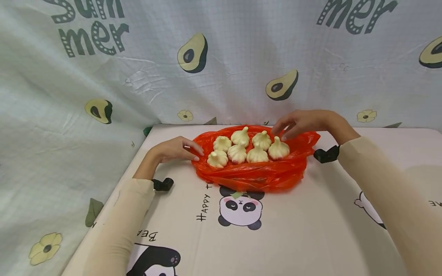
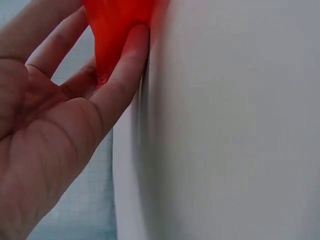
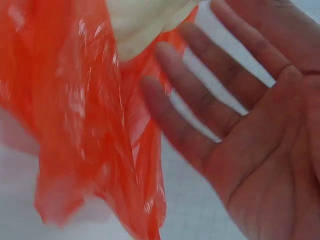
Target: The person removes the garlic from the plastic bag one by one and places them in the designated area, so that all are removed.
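Observation:
Several pale garlic bulbs (image 1: pixel 257 154) sit close together in a spread red plastic bag (image 1: pixel 252 178). My left hand (image 1: pixel 177 148) is at the bag's left edge. In the left wrist view its fingers (image 2: pixel 55 47) are spread, and the thumb reaches the red plastic, with a gap between thumb and fingers. My right hand (image 1: pixel 304 123) hovers by the far right rim, beside the rightmost bulb. The right wrist view shows its fingers loosely extended next to a garlic bulb (image 3: pixel 145 25), holding nothing.
The bag lies on a light tablecloth (image 1: pixel 293 230) printed with pandas and lettering. Behind it hangs a pale curtain (image 1: pixel 235 53) with avocado prints, and it also runs along the left side. A black wrist strap (image 1: pixel 326 154) shows at the right cuff.

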The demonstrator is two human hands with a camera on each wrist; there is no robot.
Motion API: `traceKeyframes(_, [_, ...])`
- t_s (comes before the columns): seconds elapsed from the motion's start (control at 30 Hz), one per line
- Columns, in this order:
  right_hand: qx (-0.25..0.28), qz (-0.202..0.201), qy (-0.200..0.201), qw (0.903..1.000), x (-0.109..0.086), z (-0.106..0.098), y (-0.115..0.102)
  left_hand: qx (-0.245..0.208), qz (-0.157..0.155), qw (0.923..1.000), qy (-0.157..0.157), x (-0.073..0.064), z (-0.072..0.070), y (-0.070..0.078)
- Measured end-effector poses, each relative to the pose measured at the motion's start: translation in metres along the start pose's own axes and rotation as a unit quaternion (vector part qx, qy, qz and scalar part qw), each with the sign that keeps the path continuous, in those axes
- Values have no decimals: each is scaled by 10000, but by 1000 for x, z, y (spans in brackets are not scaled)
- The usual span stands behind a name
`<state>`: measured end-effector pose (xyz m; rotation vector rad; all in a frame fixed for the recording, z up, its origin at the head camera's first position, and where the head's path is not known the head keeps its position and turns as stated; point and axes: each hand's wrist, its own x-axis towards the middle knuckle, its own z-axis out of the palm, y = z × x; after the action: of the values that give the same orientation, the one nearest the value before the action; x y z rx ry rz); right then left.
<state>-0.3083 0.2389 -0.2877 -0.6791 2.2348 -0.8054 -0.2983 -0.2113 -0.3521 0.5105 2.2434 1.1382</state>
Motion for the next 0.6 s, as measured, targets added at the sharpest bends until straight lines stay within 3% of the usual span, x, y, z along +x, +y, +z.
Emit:
traceKeyframes(0.13, [165,54,-257,9995,6,4,-4,-27,-8,10000,25,-2,1,-2])
traceKeyframes(0.37, [830,226,-372,9956,13,8,-2,-63,65,10000,-3,-1,3,-1])
traceKeyframes(0.6, [1545,498,-700,9842,16,9,7,-6,82,9999,107,-4,6,-1])
